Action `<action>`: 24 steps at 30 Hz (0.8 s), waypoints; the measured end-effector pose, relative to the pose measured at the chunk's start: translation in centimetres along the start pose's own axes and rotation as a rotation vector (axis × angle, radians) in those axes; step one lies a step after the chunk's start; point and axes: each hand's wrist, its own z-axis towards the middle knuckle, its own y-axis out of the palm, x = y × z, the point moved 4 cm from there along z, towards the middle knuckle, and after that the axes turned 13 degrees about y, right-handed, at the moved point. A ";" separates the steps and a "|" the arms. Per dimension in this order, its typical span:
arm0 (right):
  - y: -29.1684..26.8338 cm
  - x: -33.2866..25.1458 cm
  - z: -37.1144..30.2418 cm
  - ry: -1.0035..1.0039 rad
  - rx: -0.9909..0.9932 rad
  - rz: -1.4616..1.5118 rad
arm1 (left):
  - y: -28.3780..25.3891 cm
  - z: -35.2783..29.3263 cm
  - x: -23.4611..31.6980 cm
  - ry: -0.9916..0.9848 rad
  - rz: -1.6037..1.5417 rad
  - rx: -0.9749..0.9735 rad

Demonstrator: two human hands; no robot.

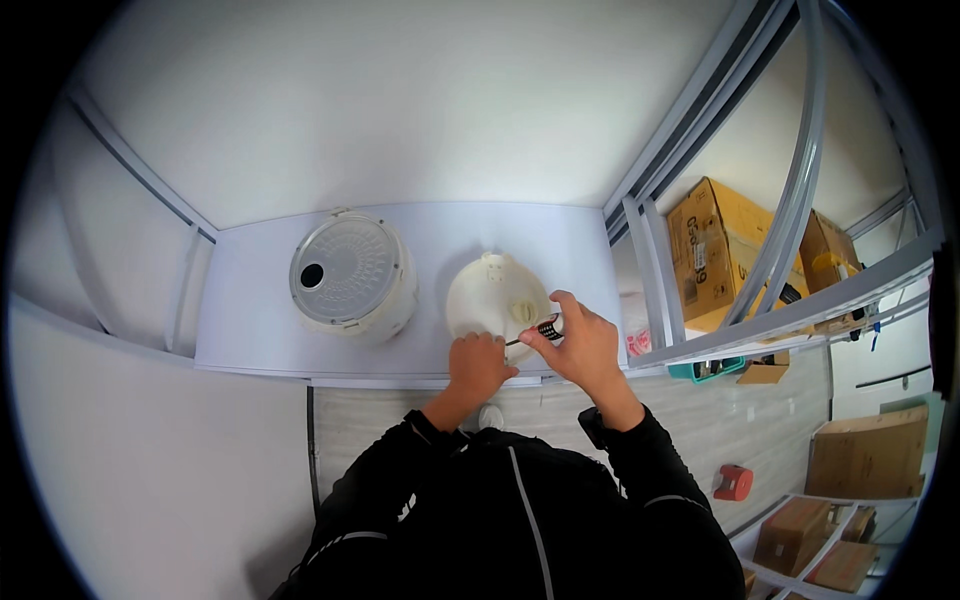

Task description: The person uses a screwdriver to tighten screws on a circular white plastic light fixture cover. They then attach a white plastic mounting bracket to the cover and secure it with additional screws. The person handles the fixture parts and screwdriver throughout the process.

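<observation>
A shallow cream-coloured round plastic cover (470, 290) lies on the white table, its hollow side up. My left hand (480, 366) grips its near rim with curled fingers. In my right hand (583, 345) is a screwdriver (549, 327) with a black-and-white handle. Its thin shaft points left, toward the near rim beside my left fingers; where the tip rests is too small to tell. A pale raised fitting (523, 311) sits inside the cover. To the left stands a round white appliance body (385, 318), topped by a grey perforated disc (345, 262) with a dark round hole.
The white table (250, 320) backs onto a white wall, with grey metal frames (655, 270) at both sides. Cardboard boxes (735, 250) sit beyond the right frame. A teal bin (707, 369) and a red stool (734, 482) are on the right, lower than the tabletop.
</observation>
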 end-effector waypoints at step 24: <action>-0.8 -1.5 0.7 -0.065 -0.086 -0.094 | -1.3 -0.1 -0.4 -0.087 -0.143 -0.076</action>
